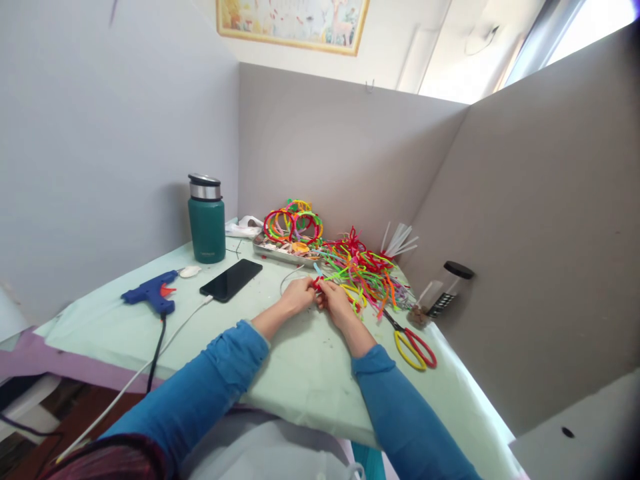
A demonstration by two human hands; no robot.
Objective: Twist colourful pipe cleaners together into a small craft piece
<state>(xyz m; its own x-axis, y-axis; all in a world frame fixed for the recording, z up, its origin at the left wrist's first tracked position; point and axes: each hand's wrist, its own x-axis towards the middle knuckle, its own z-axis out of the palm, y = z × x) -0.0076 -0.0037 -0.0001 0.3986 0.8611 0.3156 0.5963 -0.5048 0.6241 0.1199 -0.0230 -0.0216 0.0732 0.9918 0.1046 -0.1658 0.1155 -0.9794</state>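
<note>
My left hand [296, 295] and my right hand [334, 300] meet over the pale green table cover [300, 373]. Both pinch a small red pipe cleaner [317, 285] between their fingertips. Just beyond the hands lies a loose heap of coloured pipe cleaners [365, 270]. Both forearms wear blue sleeves.
A metal tray [280, 251] holds coloured pipe-cleaner rings [293, 223]. Scissors with yellow and red handles [413, 345] lie to the right, near a tipped clear jar with a black lid [445, 287]. On the left are a black phone [231, 279], a blue glue gun [150, 292] and a green flask [207, 220]. Grey partitions enclose the table.
</note>
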